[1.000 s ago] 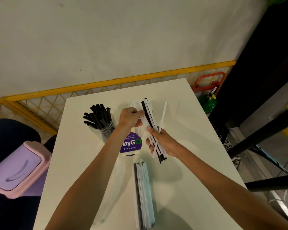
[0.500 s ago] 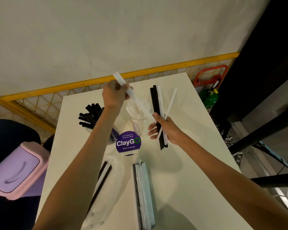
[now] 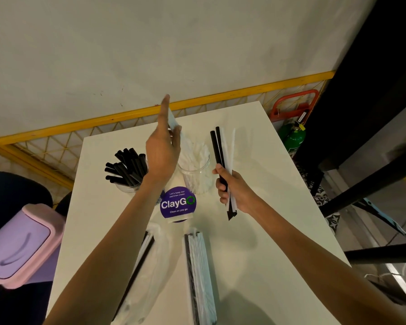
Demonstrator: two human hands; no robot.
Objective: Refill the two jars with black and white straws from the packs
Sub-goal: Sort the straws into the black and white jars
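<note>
Two clear jars stand side by side on the white table (image 3: 267, 174). The left jar (image 3: 129, 184) holds several black straws; the right jar (image 3: 195, 172) holds white straws. Above and just left of the right jar, my left hand (image 3: 164, 151) pinches a white straw (image 3: 174, 123) between thumb and fingers, its lower end over the jar's mouth. Right of that jar, my right hand (image 3: 232, 188) grips a small bunch of black and white straws (image 3: 223, 158), held upright. Two plastic packs with straws lie near me: one on the left (image 3: 145, 266), one in the middle (image 3: 199, 266).
A round purple ClayGo sign (image 3: 177, 204) stands in front of the jars. A pink and lilac bin (image 3: 21, 245) sits left of the table. A green cylinder (image 3: 293, 137) and a red frame are beyond the right edge, with black bars (image 3: 373, 184) there.
My left hand pulled a white straw out of the bunch in my right hand, lifted it up and left, and now holds it over the white-straw jar. My right hand drew slightly right.
</note>
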